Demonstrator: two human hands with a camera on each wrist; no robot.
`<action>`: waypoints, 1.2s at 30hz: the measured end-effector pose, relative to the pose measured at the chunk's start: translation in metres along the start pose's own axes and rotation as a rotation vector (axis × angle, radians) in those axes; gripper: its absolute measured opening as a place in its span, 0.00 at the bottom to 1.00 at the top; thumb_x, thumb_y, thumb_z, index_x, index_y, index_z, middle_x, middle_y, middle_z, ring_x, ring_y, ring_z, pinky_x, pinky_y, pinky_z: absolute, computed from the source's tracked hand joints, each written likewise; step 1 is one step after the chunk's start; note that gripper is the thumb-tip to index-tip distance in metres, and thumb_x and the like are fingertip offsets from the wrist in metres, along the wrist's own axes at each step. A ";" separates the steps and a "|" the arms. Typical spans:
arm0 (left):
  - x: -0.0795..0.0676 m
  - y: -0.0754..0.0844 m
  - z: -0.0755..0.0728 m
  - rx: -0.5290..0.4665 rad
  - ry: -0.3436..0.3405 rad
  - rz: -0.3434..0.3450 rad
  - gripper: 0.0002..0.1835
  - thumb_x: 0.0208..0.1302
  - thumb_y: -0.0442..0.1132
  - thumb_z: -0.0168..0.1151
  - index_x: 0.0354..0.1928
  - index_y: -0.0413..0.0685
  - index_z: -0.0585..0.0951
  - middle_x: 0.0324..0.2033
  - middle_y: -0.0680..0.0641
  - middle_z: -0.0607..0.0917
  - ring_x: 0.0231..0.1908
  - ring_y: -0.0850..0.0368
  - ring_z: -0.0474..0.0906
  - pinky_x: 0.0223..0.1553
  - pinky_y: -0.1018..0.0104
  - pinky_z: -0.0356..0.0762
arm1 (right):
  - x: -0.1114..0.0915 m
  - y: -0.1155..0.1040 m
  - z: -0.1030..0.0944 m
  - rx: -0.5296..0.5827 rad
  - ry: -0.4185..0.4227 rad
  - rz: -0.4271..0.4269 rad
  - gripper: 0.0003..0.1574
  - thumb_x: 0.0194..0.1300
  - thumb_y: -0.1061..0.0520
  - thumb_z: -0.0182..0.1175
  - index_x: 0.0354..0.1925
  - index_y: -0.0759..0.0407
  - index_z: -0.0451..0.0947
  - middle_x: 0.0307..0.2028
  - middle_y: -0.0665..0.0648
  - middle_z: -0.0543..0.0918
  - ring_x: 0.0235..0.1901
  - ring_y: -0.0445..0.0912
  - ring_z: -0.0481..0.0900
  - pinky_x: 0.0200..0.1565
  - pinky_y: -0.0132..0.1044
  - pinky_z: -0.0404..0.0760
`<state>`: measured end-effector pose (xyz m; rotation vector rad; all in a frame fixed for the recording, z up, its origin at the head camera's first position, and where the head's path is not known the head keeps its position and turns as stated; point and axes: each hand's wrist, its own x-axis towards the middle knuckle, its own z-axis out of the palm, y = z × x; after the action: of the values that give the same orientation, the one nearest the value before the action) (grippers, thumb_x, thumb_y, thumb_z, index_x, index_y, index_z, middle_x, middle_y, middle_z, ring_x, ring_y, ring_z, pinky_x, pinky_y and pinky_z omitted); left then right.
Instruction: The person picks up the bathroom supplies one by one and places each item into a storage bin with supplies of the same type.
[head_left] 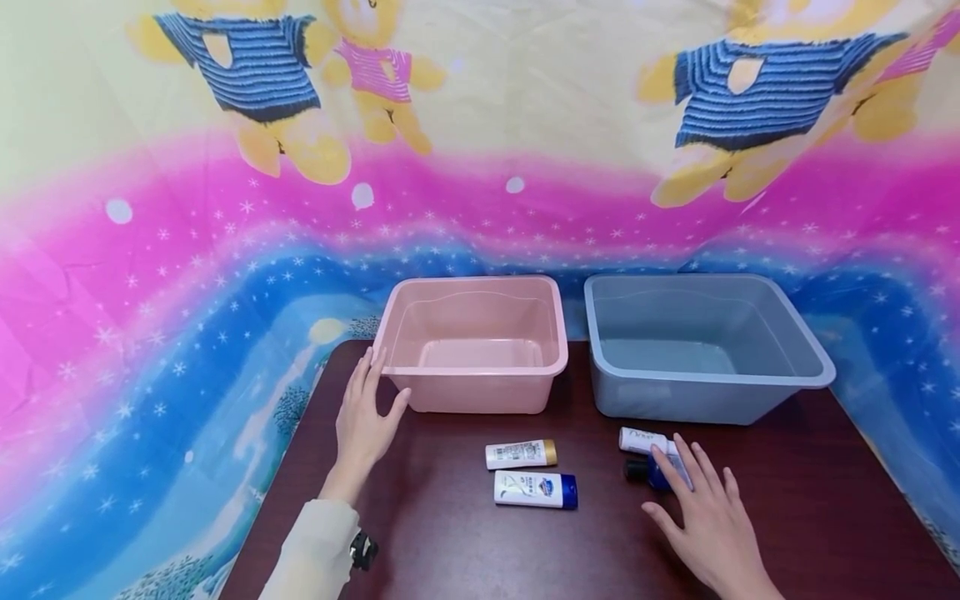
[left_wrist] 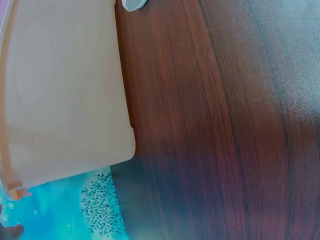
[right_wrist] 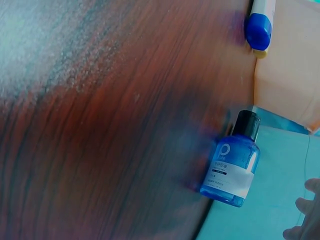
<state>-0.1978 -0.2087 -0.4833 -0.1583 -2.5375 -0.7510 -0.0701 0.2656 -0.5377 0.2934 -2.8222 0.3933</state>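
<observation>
My left hand point(head_left: 363, 425) is held beside the front left corner of a pink plastic basin point(head_left: 480, 392), fingers straight and thumb spread. Whether the fingertips touch the rim, I cannot tell. My right hand point(head_left: 708, 521) hovers with spread fingers at two bottles lying down, partly covering them in the head view. One is a white bottle point(head_left: 641, 440); the nearer is a blue bottle point(right_wrist: 230, 170) with a black cap and a white label. Between the hands lie a white bottle with a gold cap point(head_left: 517, 454) and a white bottle with a blue cap point(head_left: 534, 489).
A grey-blue plastic basin point(head_left: 682, 400) stands right of the pink one, a narrow gap between them. Both sit at the back of a dark brown wooden table point(head_left: 450, 550). Behind hangs a cloth point(head_left: 517, 225) printed with bears and snowflakes.
</observation>
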 end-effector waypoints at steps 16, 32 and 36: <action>0.015 -0.011 0.005 -0.228 -0.017 -0.169 0.39 0.65 0.58 0.63 0.76 0.69 0.60 0.76 0.57 0.56 0.74 0.46 0.51 0.60 0.31 0.61 | -0.002 -0.006 0.003 -0.005 0.009 -0.024 0.53 0.64 0.39 0.63 0.79 0.42 0.49 0.76 0.61 0.52 0.75 0.57 0.44 0.70 0.62 0.31; 0.032 -0.020 0.014 -0.404 -0.054 -0.251 0.38 0.65 0.59 0.64 0.75 0.68 0.64 0.75 0.55 0.58 0.75 0.50 0.49 0.67 0.35 0.52 | 0.000 -0.011 0.005 0.003 0.004 -0.024 0.49 0.67 0.36 0.60 0.78 0.43 0.52 0.76 0.60 0.54 0.74 0.58 0.50 0.72 0.58 0.36; 0.034 -0.021 0.014 -0.409 -0.063 -0.259 0.38 0.63 0.60 0.64 0.74 0.70 0.64 0.74 0.60 0.57 0.75 0.51 0.49 0.68 0.36 0.52 | 0.001 -0.012 0.006 0.006 -0.006 -0.021 0.50 0.66 0.38 0.62 0.78 0.43 0.52 0.76 0.60 0.54 0.74 0.59 0.51 0.72 0.55 0.33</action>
<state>-0.2390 -0.2195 -0.4874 0.0142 -2.4579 -1.3835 -0.0696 0.2522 -0.5405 0.3250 -2.8217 0.3966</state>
